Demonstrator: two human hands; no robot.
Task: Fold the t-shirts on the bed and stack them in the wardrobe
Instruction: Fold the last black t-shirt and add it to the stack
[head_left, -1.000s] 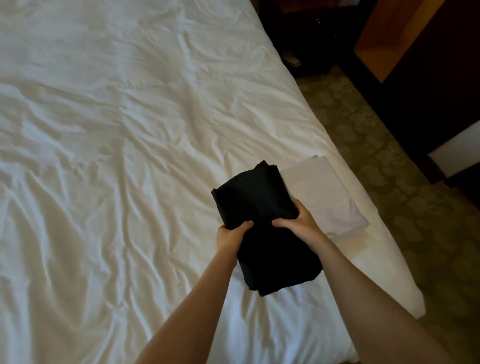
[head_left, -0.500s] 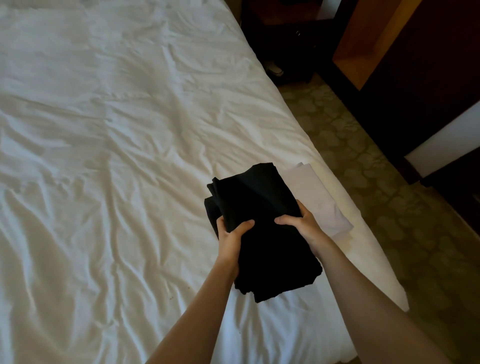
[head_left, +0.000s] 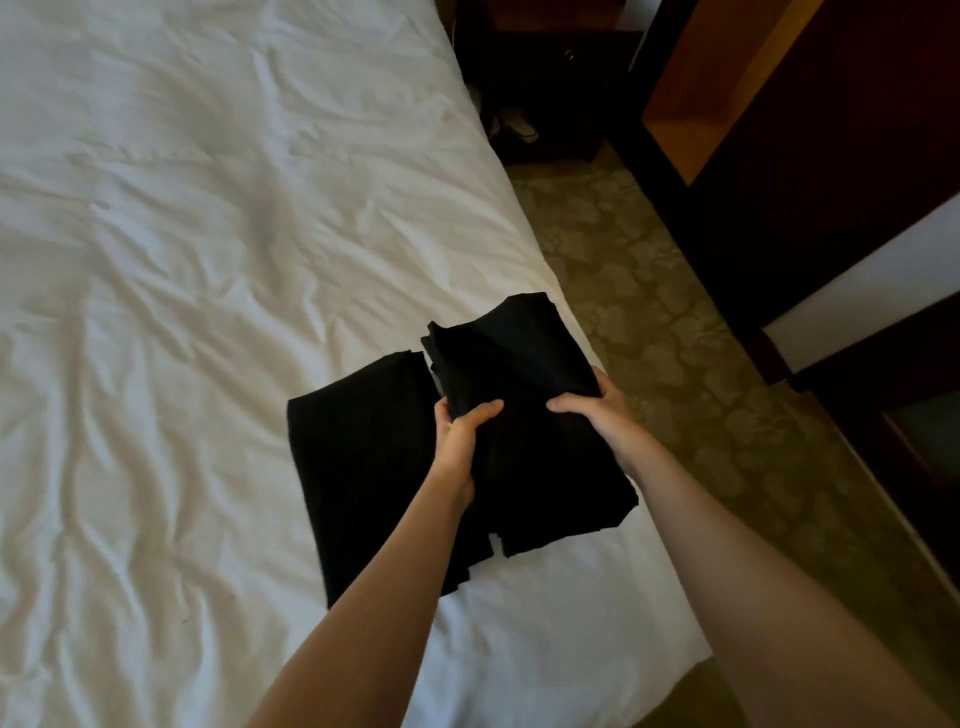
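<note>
Hands grip tight: my left hand (head_left: 460, 436) and right hand (head_left: 592, 410) each hold one side of the folded black t-shirt (head_left: 519, 364), over the bed (head_left: 208, 234) edge. It looks soft, light and floppy, so two-sided holds suit it. A second black t-shirt (head_left: 363, 457) lies beside it. Far off stands the wardrobe (head_left: 831, 156); I cannot tell what is inside.

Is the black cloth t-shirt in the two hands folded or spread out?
Folded: the black cloth t-shirt is a compact layered bundle, gripped by the left hand and right hand.
</note>
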